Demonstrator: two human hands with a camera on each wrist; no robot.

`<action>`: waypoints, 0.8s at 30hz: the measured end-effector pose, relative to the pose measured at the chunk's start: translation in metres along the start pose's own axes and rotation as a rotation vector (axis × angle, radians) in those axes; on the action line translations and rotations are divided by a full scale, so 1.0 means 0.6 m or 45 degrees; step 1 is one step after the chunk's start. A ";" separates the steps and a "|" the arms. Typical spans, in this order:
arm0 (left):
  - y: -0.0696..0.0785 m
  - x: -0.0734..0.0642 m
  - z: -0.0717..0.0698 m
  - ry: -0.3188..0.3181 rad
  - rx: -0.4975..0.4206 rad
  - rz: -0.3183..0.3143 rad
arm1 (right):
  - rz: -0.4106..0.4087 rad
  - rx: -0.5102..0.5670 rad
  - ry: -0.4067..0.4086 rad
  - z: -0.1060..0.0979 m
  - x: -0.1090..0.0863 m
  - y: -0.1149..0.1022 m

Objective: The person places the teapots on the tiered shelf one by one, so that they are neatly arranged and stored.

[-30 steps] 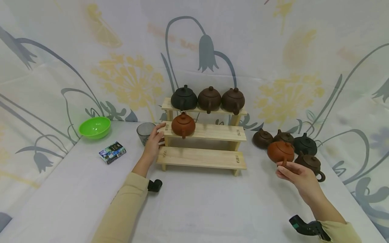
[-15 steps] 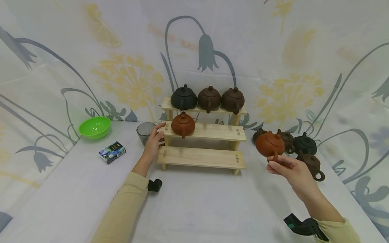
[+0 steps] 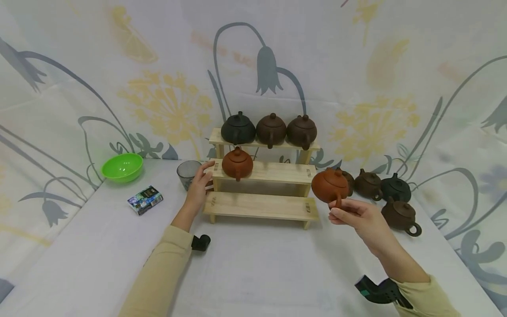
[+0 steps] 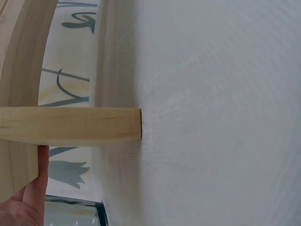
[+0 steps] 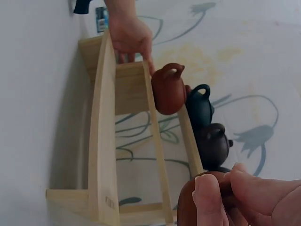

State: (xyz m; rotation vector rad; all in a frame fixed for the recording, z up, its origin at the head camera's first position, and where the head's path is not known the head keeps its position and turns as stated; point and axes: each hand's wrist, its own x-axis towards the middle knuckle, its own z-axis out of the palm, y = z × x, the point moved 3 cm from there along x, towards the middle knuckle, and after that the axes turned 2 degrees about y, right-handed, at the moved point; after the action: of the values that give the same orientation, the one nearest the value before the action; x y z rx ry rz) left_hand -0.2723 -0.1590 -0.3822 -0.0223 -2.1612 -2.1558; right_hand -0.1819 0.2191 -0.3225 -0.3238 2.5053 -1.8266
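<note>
An orange-brown clay teapot (image 3: 329, 185) hangs in the air right of the three-tier wooden stand (image 3: 261, 204). My right hand (image 3: 360, 218) pinches its handle between thumb and fingers; in the right wrist view the thumb and fingertips (image 5: 207, 193) cover part of the pot. My left hand (image 3: 198, 187) holds the stand at its left end, its fingers around the end of the middle shelf. Another orange-brown teapot (image 3: 237, 164) sits on that shelf near the left. Across the top shelf stand a black teapot (image 3: 238, 129) and two dark brown teapots (image 3: 271, 129).
Several dark teapots (image 3: 398, 215) stand grouped on the white table (image 3: 261, 268) at the right. Left of the stand are a grey glass (image 3: 186, 171), a small patterned box (image 3: 145, 200) and a green bowl (image 3: 123, 168). A patterned cloth hangs behind.
My right hand has carried the orange-brown teapot left, away from the group of dark pots and towards the stand. The left hand has stayed at the stand's end.
</note>
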 end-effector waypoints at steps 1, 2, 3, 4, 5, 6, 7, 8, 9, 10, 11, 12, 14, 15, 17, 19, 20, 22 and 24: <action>0.000 0.000 0.000 0.000 0.003 0.000 | 0.004 0.000 -0.002 0.004 0.001 -0.002; 0.000 -0.001 -0.001 0.003 0.003 -0.001 | 0.005 -0.001 -0.006 0.008 0.003 -0.004; 0.000 -0.001 -0.001 0.005 0.008 -0.001 | 0.013 -0.006 -0.008 0.012 0.004 -0.006; 0.001 -0.001 -0.001 0.004 0.009 0.000 | 0.016 -0.011 -0.009 0.016 0.006 -0.007; 0.001 -0.001 -0.001 0.004 0.013 -0.001 | 0.020 -0.018 -0.009 0.019 0.008 -0.008; 0.001 -0.001 -0.001 0.006 0.011 0.000 | 0.019 -0.016 -0.009 0.022 0.011 -0.009; 0.001 -0.001 0.000 0.005 0.010 0.000 | 0.024 -0.012 -0.009 0.026 0.013 -0.011; 0.000 0.000 0.000 0.006 0.008 -0.002 | 0.029 -0.009 -0.009 0.029 0.014 -0.012; 0.000 0.000 0.000 0.006 0.008 -0.002 | 0.034 -0.009 -0.008 0.032 0.016 -0.013; 0.000 0.000 0.000 0.006 0.009 -0.003 | 0.032 -0.004 -0.010 0.035 0.018 -0.014; 0.000 0.001 0.000 0.005 0.009 -0.004 | 0.031 0.002 -0.012 0.038 0.020 -0.015; 0.000 0.000 0.000 0.004 0.004 -0.003 | 0.031 0.000 -0.012 0.042 0.022 -0.016; 0.000 0.000 -0.001 0.000 0.003 -0.001 | 0.030 -0.007 -0.015 0.048 0.026 -0.016; 0.000 0.000 -0.001 -0.002 0.004 0.002 | 0.025 -0.011 -0.019 0.052 0.028 -0.016; 0.000 -0.001 -0.001 -0.005 0.004 0.008 | 0.028 -0.008 -0.023 0.059 0.032 -0.017; 0.000 -0.001 -0.001 -0.006 0.006 0.013 | 0.034 -0.006 -0.027 0.067 0.038 -0.019; 0.000 -0.001 -0.001 -0.006 0.010 0.016 | 0.032 -0.005 -0.029 0.071 0.041 -0.020; -0.001 -0.001 -0.001 -0.004 0.014 0.019 | 0.035 0.002 -0.031 0.079 0.048 -0.022; -0.001 0.000 -0.001 -0.004 0.016 0.022 | 0.032 0.008 -0.042 0.087 0.055 -0.025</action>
State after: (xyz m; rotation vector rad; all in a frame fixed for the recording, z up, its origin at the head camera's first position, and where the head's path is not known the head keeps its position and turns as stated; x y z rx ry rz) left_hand -0.2722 -0.1595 -0.3830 -0.0435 -2.1680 -2.1339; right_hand -0.2044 0.1598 -0.3213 -0.3183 2.4696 -1.8047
